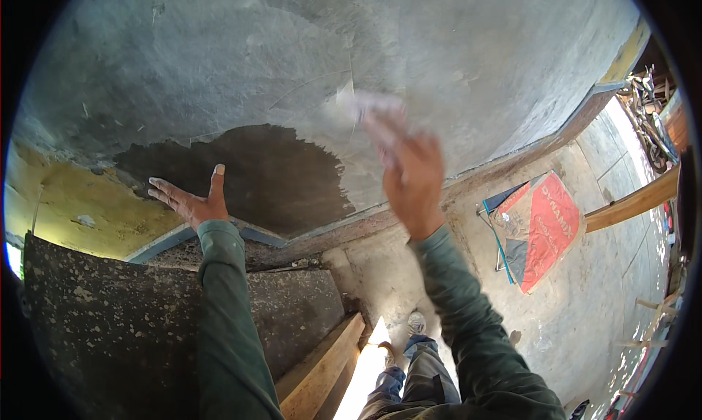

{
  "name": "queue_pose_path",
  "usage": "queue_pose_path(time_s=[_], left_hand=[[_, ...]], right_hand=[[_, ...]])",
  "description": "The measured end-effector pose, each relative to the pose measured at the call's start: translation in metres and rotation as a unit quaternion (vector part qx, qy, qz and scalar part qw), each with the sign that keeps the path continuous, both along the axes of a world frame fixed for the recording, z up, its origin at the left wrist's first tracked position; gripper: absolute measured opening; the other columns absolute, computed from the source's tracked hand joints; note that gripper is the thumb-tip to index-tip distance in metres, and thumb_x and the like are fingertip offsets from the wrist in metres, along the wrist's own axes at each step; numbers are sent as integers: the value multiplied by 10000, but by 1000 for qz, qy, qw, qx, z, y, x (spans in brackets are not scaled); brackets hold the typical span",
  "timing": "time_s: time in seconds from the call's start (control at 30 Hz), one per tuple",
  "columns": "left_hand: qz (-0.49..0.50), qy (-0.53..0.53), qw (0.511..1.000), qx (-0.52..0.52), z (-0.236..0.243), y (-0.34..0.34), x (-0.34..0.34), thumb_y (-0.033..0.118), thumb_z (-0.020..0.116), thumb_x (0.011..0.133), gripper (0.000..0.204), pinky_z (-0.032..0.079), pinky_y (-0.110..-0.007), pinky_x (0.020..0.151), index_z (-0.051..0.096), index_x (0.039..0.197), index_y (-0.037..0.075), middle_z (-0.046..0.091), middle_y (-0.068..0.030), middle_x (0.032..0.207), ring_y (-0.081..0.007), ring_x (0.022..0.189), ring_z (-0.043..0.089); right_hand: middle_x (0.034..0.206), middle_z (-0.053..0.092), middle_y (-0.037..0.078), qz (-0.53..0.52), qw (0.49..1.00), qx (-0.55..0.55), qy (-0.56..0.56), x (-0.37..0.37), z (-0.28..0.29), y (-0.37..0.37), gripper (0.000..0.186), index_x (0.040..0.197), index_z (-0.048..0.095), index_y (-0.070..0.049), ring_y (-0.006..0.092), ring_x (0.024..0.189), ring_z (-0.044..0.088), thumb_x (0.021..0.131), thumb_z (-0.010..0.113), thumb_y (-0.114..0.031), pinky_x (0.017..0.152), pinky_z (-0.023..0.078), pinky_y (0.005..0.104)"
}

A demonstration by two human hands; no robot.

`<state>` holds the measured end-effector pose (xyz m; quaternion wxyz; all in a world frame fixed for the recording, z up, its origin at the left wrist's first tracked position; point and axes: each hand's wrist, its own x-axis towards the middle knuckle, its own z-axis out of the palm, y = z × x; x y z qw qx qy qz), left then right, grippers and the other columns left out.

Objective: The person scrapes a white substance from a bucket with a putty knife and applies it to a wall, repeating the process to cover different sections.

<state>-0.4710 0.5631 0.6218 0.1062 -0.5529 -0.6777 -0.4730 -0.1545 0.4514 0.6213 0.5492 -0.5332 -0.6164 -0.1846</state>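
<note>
A grey, smooth-plastered wall (219,61) fills the upper part of the head view. Low on it spreads a dark, wet-looking patch (285,175) with a ragged edge. Fingers and thumb spread apart, my left hand (197,205) is at the wall, over the lower left of that patch and beside a yellow wall section (80,200). Up and to the right of the patch, my right hand (415,175) is smeared by motion in front of the wall. Its fingers are closed around a small pale piece (376,104), too blurred to name.
A red and brown paper sack (545,226) lies over a thin metal-legged frame on the concrete floor at right. A dark speckled slab (110,310) and a wooden beam (322,369) are at lower left. Another timber (636,199) and a scrap pile (647,116) stand far right.
</note>
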Motion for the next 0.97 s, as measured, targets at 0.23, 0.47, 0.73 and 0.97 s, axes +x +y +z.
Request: queue_pose_path(time_s=[0.23,0.47,0.73,0.97], left_hand=[[-7,-29,1000,-2,-1,-2,1,600,828,620,1317,281,-534,1159,22,1548,127,15,-209,1592,-396,1468,70],[-2,-10,1000,-5,1,-1,-4,589,822,629,1310,261,-536,1168,4,1548,137,-5,-205,1594,-399,1469,58],[-12,-14,1000,-5,-4,-1,5,580,825,629,1315,256,-537,1172,-6,1548,140,-21,-201,1594,-405,1468,38],[-16,-41,999,-9,0,-8,-1,602,806,645,1298,216,-538,1182,7,1548,121,-5,-205,1594,-385,1474,5]], right_hand=[[1078,676,13,-69,976,69,-196,7,148,34,501,1202,666,-221,239,994,613,747,639,-14,845,442,351],[1205,639,-8,-46,990,0,-133,-17,30,34,451,1170,680,-191,190,1151,564,762,613,-11,886,374,368],[1269,611,-11,-16,992,-120,-29,-53,-109,17,499,1230,646,-189,197,1178,552,765,619,-9,878,370,369],[1219,642,-1,38,992,-115,17,-58,-76,-6,535,1272,632,-204,187,1064,583,776,609,-6,801,373,341]])
